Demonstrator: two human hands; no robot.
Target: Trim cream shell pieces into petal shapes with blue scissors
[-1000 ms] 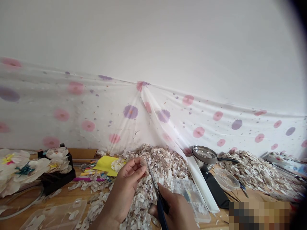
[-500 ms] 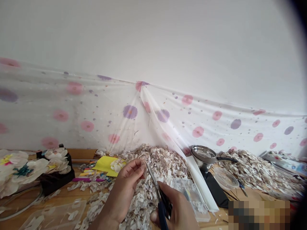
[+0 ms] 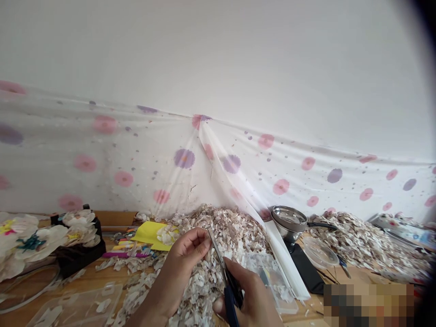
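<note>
The left hand (image 3: pixel 182 263) had its fingers pinched tight on a small pale flake (image 3: pixel 205 238), while the right hand (image 3: pixel 247 290) gripped blue-handled scissors (image 3: pixel 221 268) above a heap of shell chips (image 3: pixel 226 231).

Scissors (image 3: pixel 230 306): handle cut off by near edge, pivot partly hidden behind right hand (image 3: pixel 252 295). Pinched item at left hand (image 3: pixel 182 263) fingertips too small to tell. Near right: pixelated patch (image 3: pixel 368 305) conceals what lies there. Far left: white flowers (image 3: pixel 23 240) cut off by left edge. Far right: printed tray (image 3: pixel 402 231) blurred
</note>
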